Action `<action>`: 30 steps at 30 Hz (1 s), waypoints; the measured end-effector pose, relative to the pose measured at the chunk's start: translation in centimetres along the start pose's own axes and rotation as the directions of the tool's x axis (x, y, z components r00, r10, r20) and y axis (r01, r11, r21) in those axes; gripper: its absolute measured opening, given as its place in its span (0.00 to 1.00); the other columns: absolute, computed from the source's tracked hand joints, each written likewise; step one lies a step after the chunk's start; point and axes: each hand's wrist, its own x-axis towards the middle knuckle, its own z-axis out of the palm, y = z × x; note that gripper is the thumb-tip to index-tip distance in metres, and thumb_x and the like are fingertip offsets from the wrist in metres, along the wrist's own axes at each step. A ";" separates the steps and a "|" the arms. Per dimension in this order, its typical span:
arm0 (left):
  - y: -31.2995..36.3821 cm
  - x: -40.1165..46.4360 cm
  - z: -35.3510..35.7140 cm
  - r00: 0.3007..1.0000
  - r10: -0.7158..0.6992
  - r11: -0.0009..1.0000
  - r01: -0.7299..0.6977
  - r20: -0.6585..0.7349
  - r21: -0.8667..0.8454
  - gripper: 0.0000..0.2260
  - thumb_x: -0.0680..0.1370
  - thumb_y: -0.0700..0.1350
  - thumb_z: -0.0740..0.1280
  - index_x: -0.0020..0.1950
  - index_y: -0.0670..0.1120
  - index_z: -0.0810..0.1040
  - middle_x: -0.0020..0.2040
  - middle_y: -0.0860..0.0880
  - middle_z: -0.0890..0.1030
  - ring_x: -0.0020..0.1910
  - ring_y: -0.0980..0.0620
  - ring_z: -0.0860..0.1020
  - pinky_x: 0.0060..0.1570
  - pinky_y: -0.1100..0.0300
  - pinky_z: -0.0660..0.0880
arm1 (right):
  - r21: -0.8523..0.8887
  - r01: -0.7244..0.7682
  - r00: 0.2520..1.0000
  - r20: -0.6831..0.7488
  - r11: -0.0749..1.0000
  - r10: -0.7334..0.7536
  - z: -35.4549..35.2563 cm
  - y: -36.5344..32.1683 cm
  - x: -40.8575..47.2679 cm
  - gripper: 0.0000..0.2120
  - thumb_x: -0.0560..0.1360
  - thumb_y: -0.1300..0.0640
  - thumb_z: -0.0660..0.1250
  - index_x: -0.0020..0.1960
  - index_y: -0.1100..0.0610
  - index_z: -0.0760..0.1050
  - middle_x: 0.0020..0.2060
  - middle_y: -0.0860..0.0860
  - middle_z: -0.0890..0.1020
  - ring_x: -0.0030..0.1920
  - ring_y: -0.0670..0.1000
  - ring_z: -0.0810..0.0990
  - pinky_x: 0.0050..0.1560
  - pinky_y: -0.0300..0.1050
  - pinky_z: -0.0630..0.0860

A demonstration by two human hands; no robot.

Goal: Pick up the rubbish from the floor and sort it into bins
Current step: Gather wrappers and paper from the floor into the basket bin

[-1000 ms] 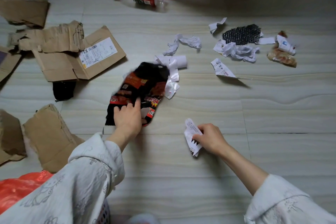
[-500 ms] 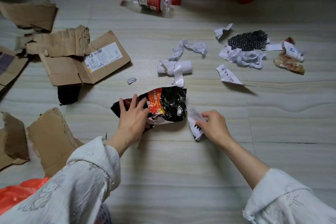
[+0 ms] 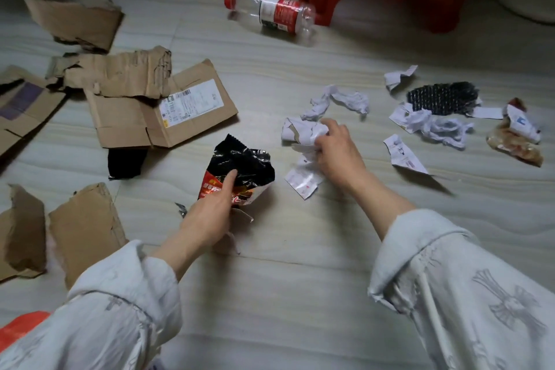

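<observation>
On the floor, a crumpled black snack wrapper (image 3: 240,168) is gripped by the left hand (image 3: 210,213), seemingly bunched small for carrying. White paper scraps (image 3: 303,156) are gathered under the curled fingers of the right hand (image 3: 336,150), just beside it. Cardboard pieces (image 3: 162,111) and a plastic bottle (image 3: 270,13) lie farther out, uncollected.

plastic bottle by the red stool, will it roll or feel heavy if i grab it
The plastic bottle lies on its side on smooth floor, so a nudge would probably roll it. It looks clear and empty, so likely light. Its dented walls may buckle under a squeeze.
</observation>
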 end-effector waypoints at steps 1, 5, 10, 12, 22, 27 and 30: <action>-0.4 0.0 0.1 0.998 0.016 0.999 -0.018 0.059 0.027 0.39 0.74 0.35 0.60 0.76 0.52 0.39 0.53 0.39 0.79 0.49 0.38 0.77 0.47 0.50 0.74 | -0.051 0.025 0.999 0.030 0.998 -0.024 0.1 0.0 1.1 0.10 0.75 0.59 0.65 0.51 0.66 0.78 0.74 0.55 0.58 0.68 0.58 0.61 0.63 0.48 0.68; -1.2 0.2 0.6 0.986 -0.054 0.993 0.036 0.157 0.112 0.37 0.76 0.40 0.61 0.76 0.55 0.40 0.64 0.43 0.75 0.60 0.41 0.74 0.55 0.53 0.68 | -0.179 0.055 0.986 0.166 0.982 -0.025 0.5 -0.6 4.2 0.13 0.77 0.62 0.59 0.56 0.63 0.78 0.72 0.59 0.61 0.68 0.61 0.60 0.67 0.48 0.62; -1.0 0.0 -0.1 1.000 0.025 0.972 -0.023 -0.009 0.233 0.24 0.72 0.33 0.58 0.65 0.50 0.63 0.57 0.46 0.77 0.56 0.42 0.75 0.53 0.52 0.65 | -0.328 0.034 0.979 0.202 0.944 0.034 0.1 -1.6 4.1 0.20 0.76 0.50 0.54 0.59 0.58 0.77 0.63 0.64 0.69 0.65 0.63 0.64 0.64 0.52 0.62; -0.6 -0.2 -0.2 1.000 0.024 0.969 -0.023 -0.001 0.246 0.20 0.70 0.32 0.59 0.59 0.49 0.65 0.55 0.47 0.77 0.56 0.43 0.76 0.51 0.52 0.64 | -0.370 0.022 0.987 0.155 0.929 0.039 0.4 -1.5 3.1 0.16 0.78 0.53 0.57 0.60 0.55 0.76 0.61 0.62 0.70 0.64 0.61 0.64 0.63 0.54 0.62; 1.2 -2.7 -1.5 0.999 0.030 0.989 -0.024 -0.040 0.147 0.13 0.74 0.43 0.66 0.57 0.48 0.72 0.55 0.45 0.77 0.54 0.40 0.77 0.47 0.52 0.72 | 0.076 -0.188 0.972 0.157 0.979 0.174 0.3 -0.1 -6.9 0.07 0.76 0.61 0.62 0.50 0.62 0.76 0.54 0.61 0.70 0.54 0.62 0.74 0.49 0.45 0.67; 4.6 -7.5 -5.9 0.971 0.110 0.994 -0.102 -0.211 0.051 0.08 0.77 0.43 0.63 0.56 0.45 0.73 0.54 0.42 0.72 0.49 0.37 0.76 0.44 0.53 0.67 | 0.303 -0.300 0.951 0.021 0.905 0.308 -4.9 -2.9 -13.3 0.14 0.73 0.60 0.66 0.32 0.55 0.65 0.43 0.58 0.73 0.45 0.57 0.70 0.36 0.43 0.55; 6.1 -12.4 -9.5 0.939 0.144 0.988 -0.154 -0.312 -0.008 0.07 0.77 0.43 0.64 0.54 0.43 0.73 0.51 0.41 0.69 0.47 0.36 0.75 0.42 0.54 0.66 | 0.401 -0.255 0.950 -0.064 0.880 0.305 -9.6 -6.8 -18.9 0.04 0.73 0.59 0.67 0.42 0.60 0.75 0.42 0.58 0.77 0.44 0.56 0.73 0.37 0.43 0.60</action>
